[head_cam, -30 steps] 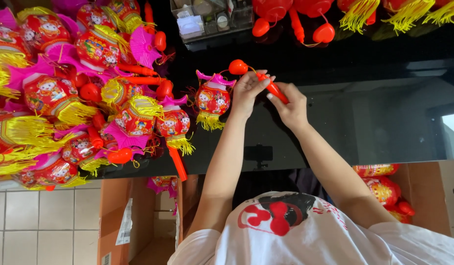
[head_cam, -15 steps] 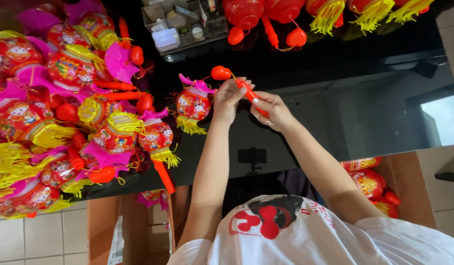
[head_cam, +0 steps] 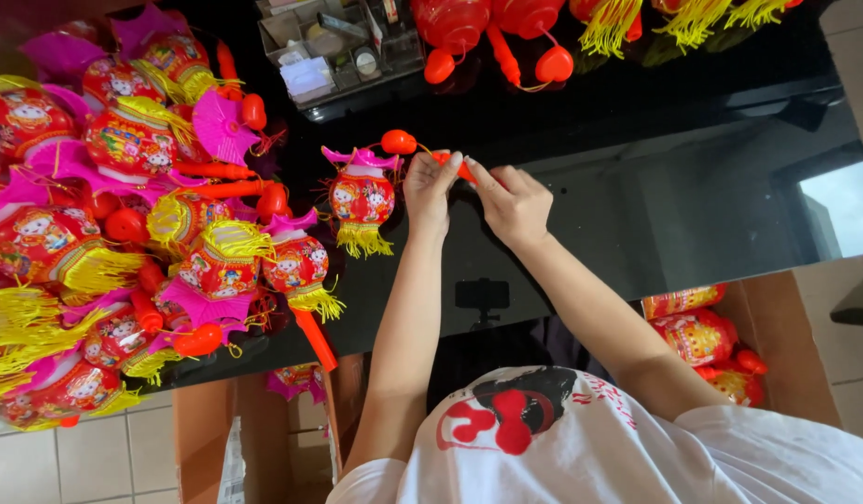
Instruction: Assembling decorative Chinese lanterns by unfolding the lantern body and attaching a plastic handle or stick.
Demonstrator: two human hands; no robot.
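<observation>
A small red lantern (head_cam: 361, 201) with a pink top, yellow fringe and a red bulb (head_cam: 398, 142) lies on the glossy black table (head_cam: 637, 215). Its orange-red stick handle (head_cam: 458, 168) runs to the right of it. My left hand (head_cam: 430, 187) pinches the stick at the end nearer the lantern. My right hand (head_cam: 511, 201) grips the other end, fingers covering most of it. Both hands sit close together, almost touching.
A big pile of similar lanterns (head_cam: 124, 233) with yellow tassels fills the table's left side. A clear plastic organiser (head_cam: 329, 47) and more red lanterns (head_cam: 487, 28) lie at the far edge. Cardboard boxes stand below the table, one at the right (head_cam: 786, 355) holding lanterns, another at the left (head_cam: 203, 429).
Both hands stay on the stick with the lantern beside them. The fingers have shifted slightly along it, and the view has drifted a little.
</observation>
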